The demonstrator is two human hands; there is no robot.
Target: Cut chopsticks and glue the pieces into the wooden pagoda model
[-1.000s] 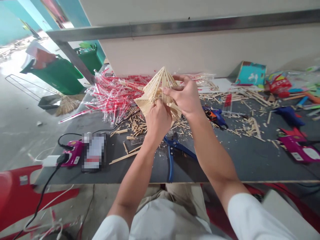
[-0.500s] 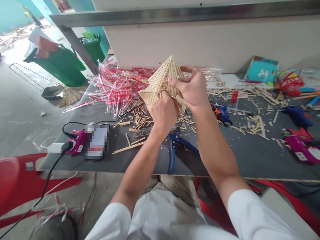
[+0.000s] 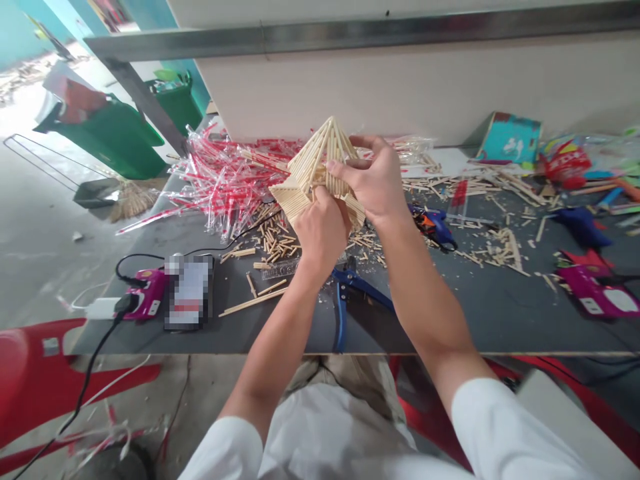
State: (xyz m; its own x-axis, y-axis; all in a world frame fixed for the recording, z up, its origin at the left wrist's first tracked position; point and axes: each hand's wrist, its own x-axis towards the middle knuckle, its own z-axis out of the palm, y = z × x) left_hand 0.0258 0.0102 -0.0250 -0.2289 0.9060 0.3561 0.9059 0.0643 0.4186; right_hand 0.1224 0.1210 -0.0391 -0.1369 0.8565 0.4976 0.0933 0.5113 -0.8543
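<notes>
A pale stick model (image 3: 313,159) with a pointed roof and flared lower panels is held up above the dark table (image 3: 285,333). My left hand (image 3: 323,227) is closed on its lower front part and hides some of it. At the right side of the roof, my right hand (image 3: 376,177) grips the model between thumb and fingers. Below my hands lie blue-handled pliers (image 3: 341,303) and a clear ruler (image 3: 280,269). Short cut sticks (image 3: 277,237) are strewn behind my left hand.
Red and clear wrappers (image 3: 225,187) pile up at the back left. A phone (image 3: 190,292) and a purple power socket (image 3: 150,293) lie at the left. Blue glue guns (image 3: 434,227) and loose sticks (image 3: 515,187) spread rightward. A metal rail (image 3: 325,40) crosses behind.
The camera view has shifted slightly, so the scene sits a little further left. Both hands keep their hold on the stick model, with hardly any change in pose.
</notes>
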